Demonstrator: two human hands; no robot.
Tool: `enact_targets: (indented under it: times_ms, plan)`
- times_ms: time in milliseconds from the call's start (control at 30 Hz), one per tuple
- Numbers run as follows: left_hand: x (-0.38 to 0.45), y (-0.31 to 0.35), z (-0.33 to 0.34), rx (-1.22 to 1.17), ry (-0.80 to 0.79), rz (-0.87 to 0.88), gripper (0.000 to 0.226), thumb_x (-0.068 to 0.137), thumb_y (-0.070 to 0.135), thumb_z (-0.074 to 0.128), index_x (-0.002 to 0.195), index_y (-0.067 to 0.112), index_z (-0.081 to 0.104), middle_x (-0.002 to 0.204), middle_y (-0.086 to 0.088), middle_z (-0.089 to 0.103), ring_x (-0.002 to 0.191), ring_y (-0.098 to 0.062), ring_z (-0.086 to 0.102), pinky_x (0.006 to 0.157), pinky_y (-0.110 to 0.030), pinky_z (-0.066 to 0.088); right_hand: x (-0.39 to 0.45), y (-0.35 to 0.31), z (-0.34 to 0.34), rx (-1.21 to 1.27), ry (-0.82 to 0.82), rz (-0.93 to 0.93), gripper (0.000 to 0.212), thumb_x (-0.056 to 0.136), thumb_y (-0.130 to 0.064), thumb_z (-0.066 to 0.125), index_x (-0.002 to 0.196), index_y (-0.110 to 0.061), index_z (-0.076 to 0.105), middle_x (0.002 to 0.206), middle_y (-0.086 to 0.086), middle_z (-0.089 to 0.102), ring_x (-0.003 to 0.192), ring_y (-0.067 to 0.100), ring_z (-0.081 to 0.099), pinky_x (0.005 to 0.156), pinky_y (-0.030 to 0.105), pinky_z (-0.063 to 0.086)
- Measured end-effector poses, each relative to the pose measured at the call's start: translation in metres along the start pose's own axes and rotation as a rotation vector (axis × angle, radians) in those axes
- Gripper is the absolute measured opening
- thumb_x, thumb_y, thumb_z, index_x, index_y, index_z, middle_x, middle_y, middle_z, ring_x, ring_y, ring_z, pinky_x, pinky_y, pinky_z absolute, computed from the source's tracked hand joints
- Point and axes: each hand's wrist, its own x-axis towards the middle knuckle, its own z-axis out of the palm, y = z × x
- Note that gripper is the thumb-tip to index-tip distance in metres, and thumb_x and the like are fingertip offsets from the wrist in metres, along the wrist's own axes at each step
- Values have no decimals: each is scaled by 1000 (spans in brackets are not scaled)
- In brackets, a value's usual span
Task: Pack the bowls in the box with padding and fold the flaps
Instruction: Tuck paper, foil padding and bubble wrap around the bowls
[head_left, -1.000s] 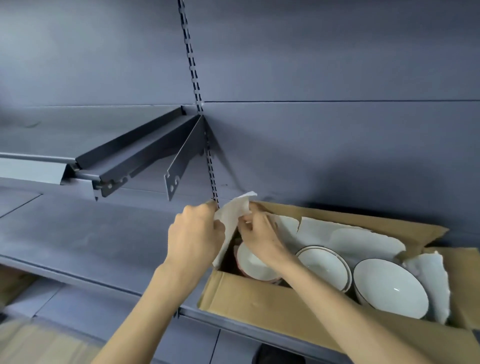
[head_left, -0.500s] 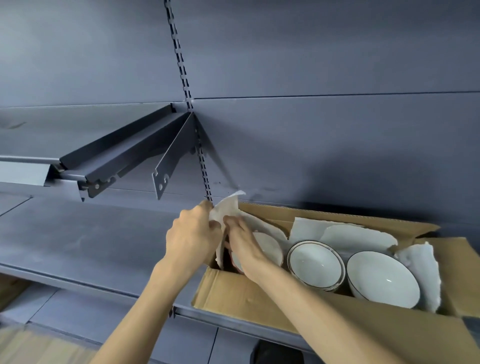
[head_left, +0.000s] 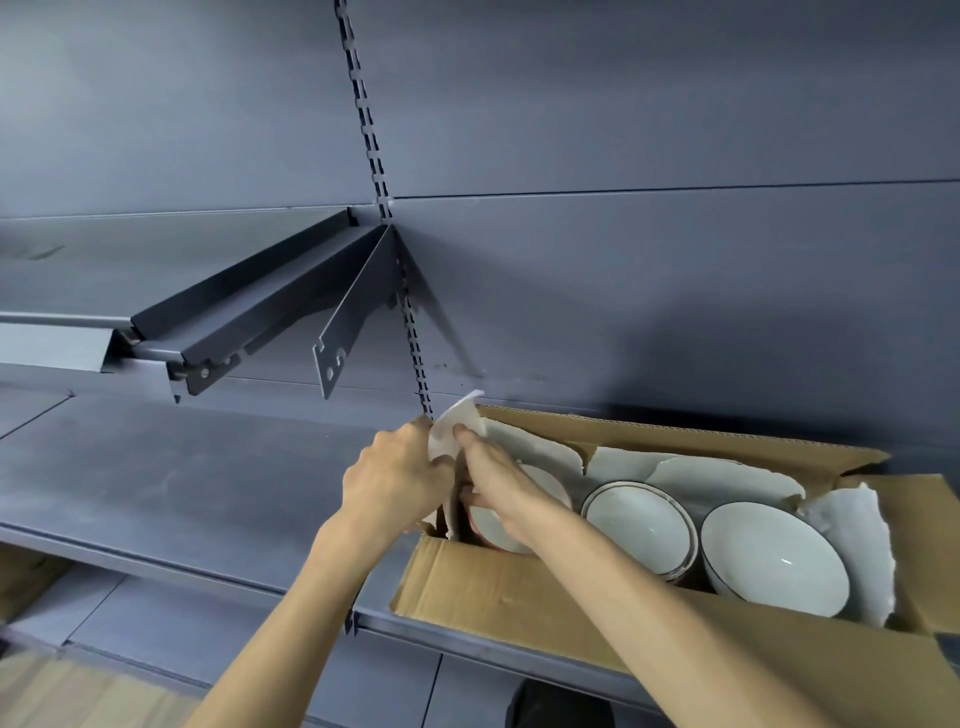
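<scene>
An open cardboard box (head_left: 483, 582) stands on the grey shelf, holding three white bowls in a row: a left bowl (head_left: 493, 525) partly hidden by my hand, a middle bowl (head_left: 636, 525) and a right bowl (head_left: 774, 558). White padding sheets (head_left: 691, 470) line the back and the right end. My left hand (head_left: 395, 475) and my right hand (head_left: 491, 467) both pinch a white padding sheet (head_left: 457, 423) at the box's left end, pressing it down beside the left bowl.
The grey metal shelf (head_left: 171, 483) stretches to the left of the box. A higher shelf with brackets (head_left: 270, 322) juts out above it at left. A slotted upright (head_left: 384, 208) runs up the back wall. The box flaps (head_left: 924, 545) stand open.
Both hands have pushed the padding sheet lower into the left end of the box, and my right hand now reaches down over the left bowl.
</scene>
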Motion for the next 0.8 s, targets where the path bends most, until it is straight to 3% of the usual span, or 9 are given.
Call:
enact_targets:
  times_ms: [133, 233, 333, 400, 467, 533, 600, 733, 800]
  plan:
    - [5, -3, 4, 17, 87, -10, 17, 86, 36, 46, 89, 22, 55, 79, 2, 56, 73, -32, 60, 64, -34, 48, 4, -8, 0, 75, 40, -65, 44, 100, -41, 42, 131, -14, 59, 112, 8, 67, 117, 30, 62, 110, 49, 46]
    - [12, -4, 7, 46, 147, -15, 22, 90, 34, 48, 77, 18, 56, 76, -1, 57, 72, -32, 55, 61, -32, 41, 5, -4, 0, 192, -28, 45, 52, 101, -52, 45, 131, -12, 61, 120, 8, 70, 117, 23, 64, 111, 41, 47]
    - [18, -7, 10, 29, 73, -46, 26, 91, 25, 47, 67, 16, 44, 73, -3, 51, 69, -31, 53, 59, -32, 42, 8, -2, -4, 242, -68, 79, 56, 103, -54, 44, 131, -9, 61, 124, 12, 70, 107, 20, 69, 98, 34, 55]
    - [20, -9, 13, -3, 50, -59, 28, 90, 20, 47, 63, 17, 38, 70, -3, 48, 62, -26, 49, 53, -30, 38, 10, -7, -5, 222, -19, 32, 55, 103, -52, 42, 129, -9, 62, 124, 14, 71, 109, 25, 70, 97, 38, 56]
    - [21, -9, 14, -31, 80, -57, 31, 87, 17, 48, 59, 17, 34, 65, -3, 45, 55, -21, 42, 47, -27, 31, 13, -11, -5, 155, 38, 1, 56, 100, -56, 43, 132, -13, 60, 127, 12, 69, 118, 30, 64, 107, 46, 49]
    - [21, -8, 15, -40, 124, -50, 32, 85, 15, 49, 57, 17, 33, 61, -3, 43, 51, -20, 39, 45, -26, 28, 13, -13, -3, 184, 4, 11, 54, 100, -57, 43, 126, -14, 62, 122, 11, 69, 114, 28, 65, 108, 47, 49]
    - [23, -7, 16, -32, 142, -42, 31, 84, 15, 50, 57, 15, 35, 61, -4, 45, 50, -20, 41, 44, -26, 29, 13, -13, 0, 280, -58, 72, 51, 100, -59, 44, 115, -15, 65, 110, 8, 70, 99, 23, 67, 101, 42, 54]
    - [24, -6, 21, -30, 96, -43, 34, 84, 11, 51, 56, 22, 34, 63, -2, 44, 53, -19, 41, 46, -27, 30, 11, -16, 1, 364, -105, 176, 62, 98, -64, 45, 122, -10, 63, 97, 8, 70, 84, 22, 66, 76, 34, 54]
    - [25, -7, 23, -49, 88, -37, 36, 83, 10, 50, 56, 23, 32, 62, -2, 43, 52, -18, 39, 46, -26, 29, 10, -20, 0, 399, -75, 189, 56, 98, -63, 46, 120, -14, 60, 97, 9, 69, 84, 23, 66, 74, 34, 55]
